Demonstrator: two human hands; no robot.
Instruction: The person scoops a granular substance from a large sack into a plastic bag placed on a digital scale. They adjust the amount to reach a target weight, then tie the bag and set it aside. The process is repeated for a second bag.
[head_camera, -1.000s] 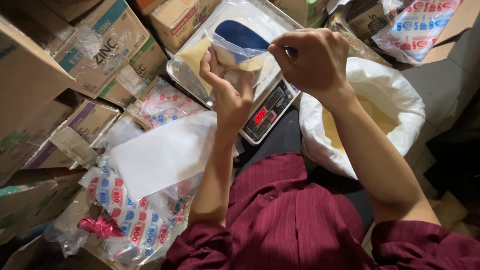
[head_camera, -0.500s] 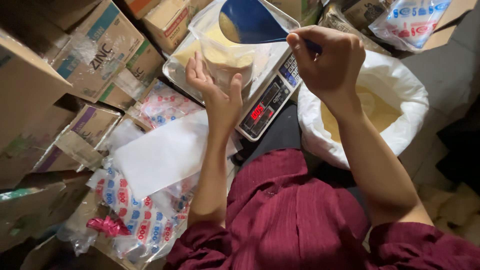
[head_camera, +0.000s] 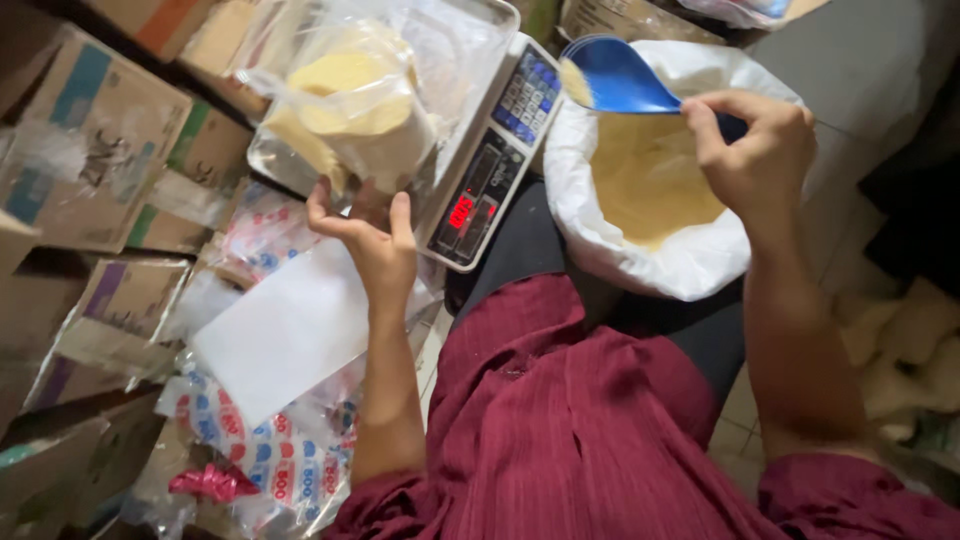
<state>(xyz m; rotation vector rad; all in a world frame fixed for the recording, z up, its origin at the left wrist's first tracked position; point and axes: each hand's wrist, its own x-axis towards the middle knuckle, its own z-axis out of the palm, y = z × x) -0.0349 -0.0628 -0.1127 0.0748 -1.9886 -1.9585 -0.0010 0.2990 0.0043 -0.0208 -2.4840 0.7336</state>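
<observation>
While the clear plastic bag of yellow powder is steadied on the digital scale's steel pan by the half-open left hand, the blue plastic scoop, gripped in the closed right hand, has been swung back over the white sack; filling appears paused for weighing.

clear bag of yellow powder on scale; red-lit screen on front; cardboard boxes left.

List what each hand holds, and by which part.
The right hand grips a blue scoop by its handle, over the white sack. The left hand touches the lower edge of a clear bag of yellow powder on the scale.
</observation>
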